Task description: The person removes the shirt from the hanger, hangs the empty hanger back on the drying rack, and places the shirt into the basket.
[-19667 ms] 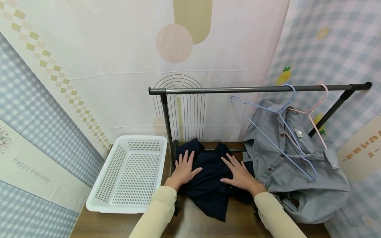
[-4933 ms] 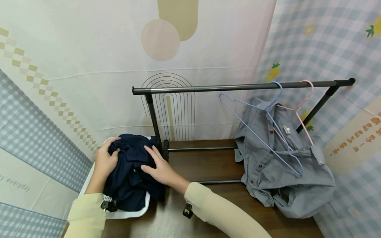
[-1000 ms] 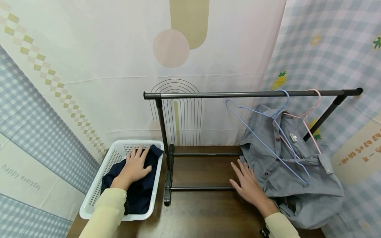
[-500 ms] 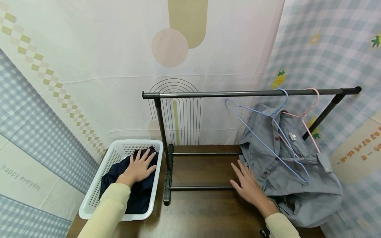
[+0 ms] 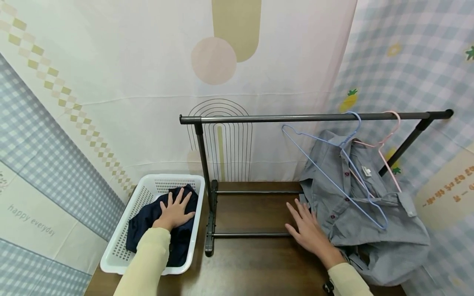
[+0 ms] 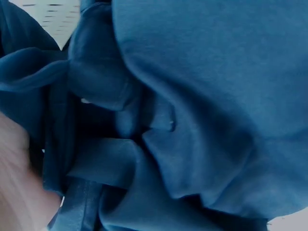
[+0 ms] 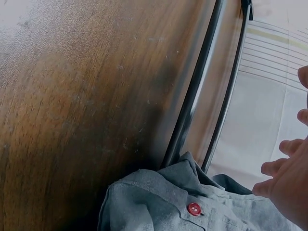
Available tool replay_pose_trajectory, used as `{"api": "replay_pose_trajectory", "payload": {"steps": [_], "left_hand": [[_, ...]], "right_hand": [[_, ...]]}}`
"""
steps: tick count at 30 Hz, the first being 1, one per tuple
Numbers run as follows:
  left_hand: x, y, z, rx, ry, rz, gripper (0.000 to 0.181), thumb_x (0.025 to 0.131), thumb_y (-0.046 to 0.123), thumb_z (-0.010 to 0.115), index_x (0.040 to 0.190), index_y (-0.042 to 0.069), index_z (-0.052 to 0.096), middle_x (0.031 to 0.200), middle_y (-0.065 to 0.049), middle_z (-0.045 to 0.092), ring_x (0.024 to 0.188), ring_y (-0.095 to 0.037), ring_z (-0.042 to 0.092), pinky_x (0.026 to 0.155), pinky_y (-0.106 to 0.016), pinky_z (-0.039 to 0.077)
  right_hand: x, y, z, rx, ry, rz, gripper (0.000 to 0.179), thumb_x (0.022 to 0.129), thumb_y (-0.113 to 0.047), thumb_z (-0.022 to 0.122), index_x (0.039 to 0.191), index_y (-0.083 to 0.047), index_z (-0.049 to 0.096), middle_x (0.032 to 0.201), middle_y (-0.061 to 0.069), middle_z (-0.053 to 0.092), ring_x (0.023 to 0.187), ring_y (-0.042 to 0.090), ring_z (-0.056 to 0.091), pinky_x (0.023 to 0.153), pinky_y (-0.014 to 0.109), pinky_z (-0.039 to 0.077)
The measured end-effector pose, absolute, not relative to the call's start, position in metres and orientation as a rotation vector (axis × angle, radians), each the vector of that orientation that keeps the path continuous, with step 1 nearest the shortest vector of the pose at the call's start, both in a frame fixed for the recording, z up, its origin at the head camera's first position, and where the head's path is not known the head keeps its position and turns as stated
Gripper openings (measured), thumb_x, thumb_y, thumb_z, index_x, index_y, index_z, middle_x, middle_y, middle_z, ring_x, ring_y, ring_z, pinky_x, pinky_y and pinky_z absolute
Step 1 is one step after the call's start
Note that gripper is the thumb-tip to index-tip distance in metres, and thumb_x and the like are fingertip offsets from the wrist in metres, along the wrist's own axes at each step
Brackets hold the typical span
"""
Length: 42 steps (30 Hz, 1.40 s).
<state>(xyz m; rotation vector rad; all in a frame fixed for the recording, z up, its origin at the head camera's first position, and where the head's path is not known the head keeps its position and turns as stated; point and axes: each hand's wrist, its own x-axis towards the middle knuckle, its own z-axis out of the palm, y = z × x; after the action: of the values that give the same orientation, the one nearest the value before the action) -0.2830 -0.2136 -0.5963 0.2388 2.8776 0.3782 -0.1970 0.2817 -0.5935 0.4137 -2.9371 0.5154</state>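
My left hand lies with spread fingers on a crumpled navy garment inside the white perforated basket. Close up in the left wrist view, the folded navy cloth fills most of the picture, and part of the hand shows at the left edge. Beside the left side of the grey shirt, my right hand is held with straight fingers, gripping nothing. In the right wrist view that hand shows above the grey cloth with its red button.
A black clothes rack stands on the brown wooden table. From its bar hang a blue hanger and a pink hanger, with the grey shirt behind and below them. Printed cloth backdrops surround the table.
Since the earliest frame the navy garment has gone from the table into the basket. Over the last second my left hand has slid slightly right on it; the right hand has stayed nearly still.
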Motion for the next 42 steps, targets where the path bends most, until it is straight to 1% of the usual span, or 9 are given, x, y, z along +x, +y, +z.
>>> {"api": "replay_pose_trajectory", "payload": {"steps": [4,13,18,22,25,29,33,37,42], "left_hand": [[-0.283,-0.215,-0.602,0.198,2.853,0.390,0.083,0.098,0.051,0.061,0.166,0.019,0.025,0.173,-0.019,0.007,0.152,-0.061,-0.002,0.109,-0.087,0.004],[-0.289,-0.209,-0.608,0.157,2.792,0.421,0.073,0.100,0.043,0.059,0.163,0.014,0.033,0.170,-0.025,0.019,0.151,-0.063,0.002,0.110,-0.087,0.001],[-0.290,-0.206,-0.617,0.144,2.774,0.451,0.072,0.102,0.043,0.055,0.163,0.014,0.032,0.171,-0.024,0.014,0.152,-0.062,-0.001,0.110,-0.086,-0.004],[-0.292,-0.209,-0.631,0.127,2.762,0.443,0.074,0.103,0.045,0.052,0.165,0.015,0.026,0.173,-0.021,0.007,0.152,-0.061,-0.007,0.110,-0.085,-0.010],[-0.288,-0.207,-0.621,0.106,2.756,0.425,0.073,0.104,0.043,0.053,0.165,0.014,0.026,0.173,-0.022,0.007,0.152,-0.061,-0.007,0.110,-0.085,-0.009],[-0.281,-0.202,-0.600,0.105,2.778,0.370,0.072,0.103,0.042,0.056,0.164,0.015,0.030,0.172,-0.023,0.011,0.152,-0.062,-0.004,0.111,-0.086,-0.003],[-0.282,-0.203,-0.592,0.146,2.836,0.332,0.075,0.101,0.046,0.059,0.164,0.016,0.031,0.172,-0.022,0.013,0.153,-0.061,-0.001,0.112,-0.085,0.002],[-0.276,-0.206,-0.572,0.200,2.915,0.303,0.078,0.099,0.049,0.061,0.163,0.015,0.033,0.171,-0.024,0.017,0.153,-0.061,0.003,0.113,-0.084,0.007],[-0.262,-0.213,-0.551,0.250,3.002,0.287,0.082,0.097,0.055,0.062,0.162,0.014,0.035,0.169,-0.026,0.020,0.152,-0.062,0.004,0.112,-0.084,0.006]], "right_hand": [[-0.197,0.281,-0.594,0.417,-2.929,0.516,0.073,0.101,-0.035,0.067,0.164,-0.019,0.033,0.169,0.022,0.024,0.151,0.054,0.025,0.113,0.078,0.025],[-0.194,0.284,-0.594,0.401,-2.960,0.533,0.074,0.102,-0.036,0.066,0.164,-0.018,0.031,0.169,0.022,0.022,0.151,0.055,0.025,0.114,0.077,0.025],[-0.193,0.283,-0.595,0.409,-2.958,0.498,0.076,0.101,-0.037,0.067,0.165,-0.020,0.030,0.170,0.021,0.022,0.152,0.052,0.025,0.113,0.077,0.026],[-0.193,0.280,-0.598,0.405,-2.952,0.433,0.075,0.101,-0.039,0.066,0.164,-0.020,0.032,0.170,0.021,0.023,0.152,0.052,0.025,0.113,0.077,0.027],[-0.194,0.278,-0.599,0.401,-2.946,0.400,0.074,0.101,-0.041,0.065,0.164,-0.022,0.032,0.170,0.021,0.024,0.152,0.053,0.024,0.114,0.077,0.026],[-0.196,0.276,-0.600,0.398,-2.935,0.375,0.074,0.100,-0.042,0.066,0.164,-0.022,0.033,0.170,0.021,0.024,0.152,0.054,0.024,0.114,0.077,0.025],[-0.197,0.276,-0.597,0.388,-2.943,0.347,0.074,0.100,-0.043,0.066,0.163,-0.021,0.034,0.170,0.020,0.022,0.152,0.054,0.022,0.114,0.077,0.024],[-0.197,0.275,-0.594,0.386,-2.971,0.308,0.076,0.101,-0.045,0.063,0.165,-0.024,0.029,0.172,0.018,0.016,0.154,0.053,0.017,0.116,0.077,0.022],[-0.197,0.274,-0.591,0.375,-2.972,0.291,0.076,0.102,-0.046,0.062,0.166,-0.024,0.027,0.173,0.017,0.012,0.156,0.052,0.014,0.117,0.076,0.020]]}}
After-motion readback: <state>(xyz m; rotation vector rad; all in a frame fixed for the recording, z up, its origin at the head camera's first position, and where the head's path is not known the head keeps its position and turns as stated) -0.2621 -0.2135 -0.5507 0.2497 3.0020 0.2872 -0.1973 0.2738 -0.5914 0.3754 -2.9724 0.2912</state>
